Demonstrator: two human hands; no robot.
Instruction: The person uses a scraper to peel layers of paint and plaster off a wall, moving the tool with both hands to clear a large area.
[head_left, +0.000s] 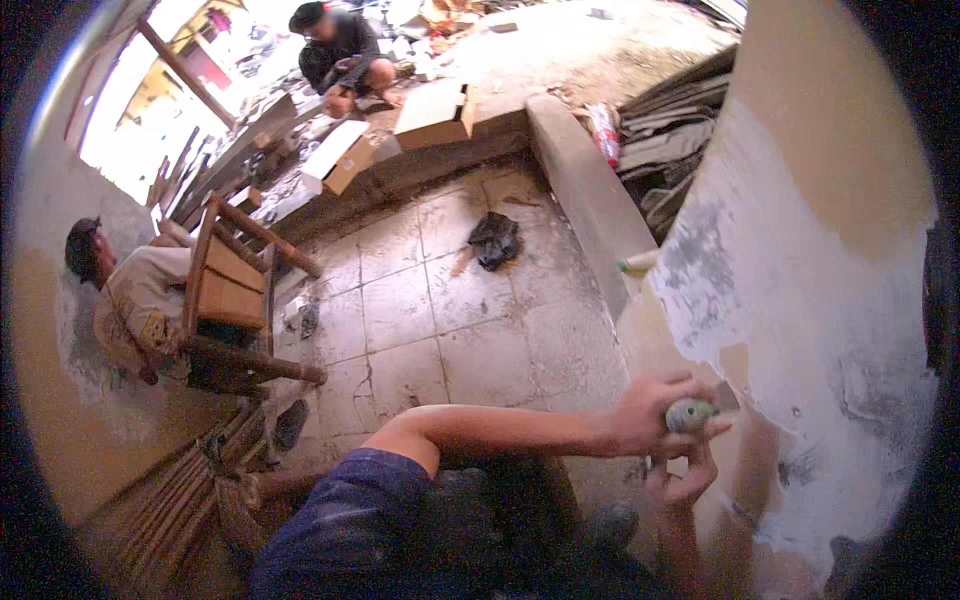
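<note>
My left hand (651, 420) reaches across from the left and is wrapped around a rounded, pale green-grey object (684, 415), perhaps a tool handle, with a small dark hole in its end. Just below it, my right hand (681, 476) has its fingers bent up to the underside of my left hand; whether they grip the object is hidden. Both hands are close to a wall (795, 352) with patchy white and tan coating. A small dark grey flat patch lies just right of the object, and I cannot tell what it is.
A person (127, 307) sits by a wooden chair (229, 277) at left; another person (341, 56) crouches outside near cardboard boxes (435, 116). A black plastic bag (495, 240) lies on the tiled floor. A low ledge (585, 195) borders the floor, with a pale green-tipped object (639, 262) at its near end.
</note>
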